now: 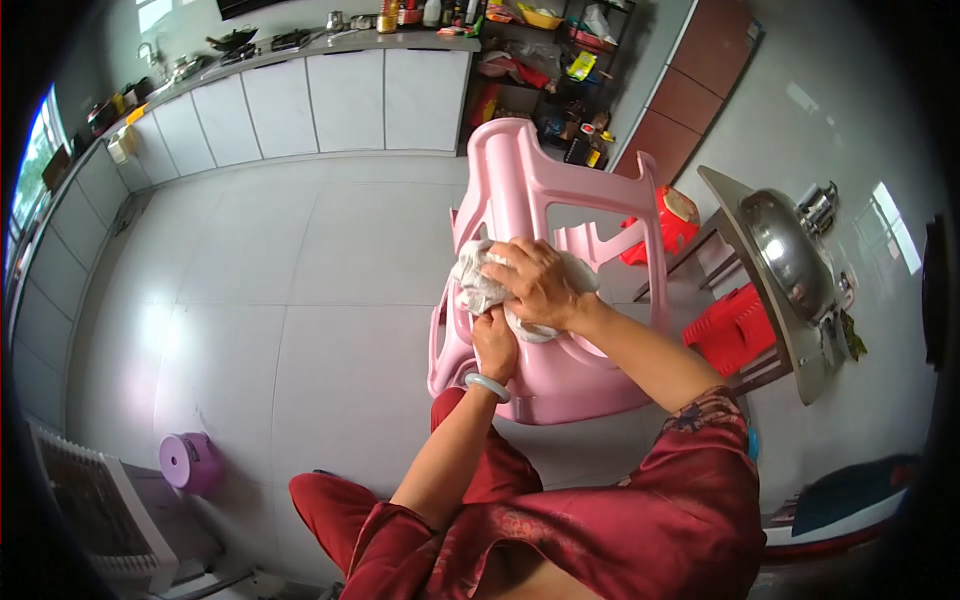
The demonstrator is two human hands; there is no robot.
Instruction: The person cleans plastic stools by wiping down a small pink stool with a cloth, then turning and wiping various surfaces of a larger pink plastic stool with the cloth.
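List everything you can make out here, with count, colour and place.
Chair: one, pink, centre
Cloth: one, white, on the chair
Stool: one, purple, lower left
Cupboards: several, pale, far and left walls
Wok: one, black, above the far cupboards
Rack: one, dark, right of the far cupboards; contents too small to count
Table: one, greyish-brown, right
Basin: one, silver, on the table
Bracelet: one, pale, around the left wrist
Clothing: red, on the person
Left hand: one, bare, below the right hand
Right hand: one, bare, on the cloth

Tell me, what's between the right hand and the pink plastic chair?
A crumpled white cloth lies between the right hand and the pink plastic chair, as the head view shows.
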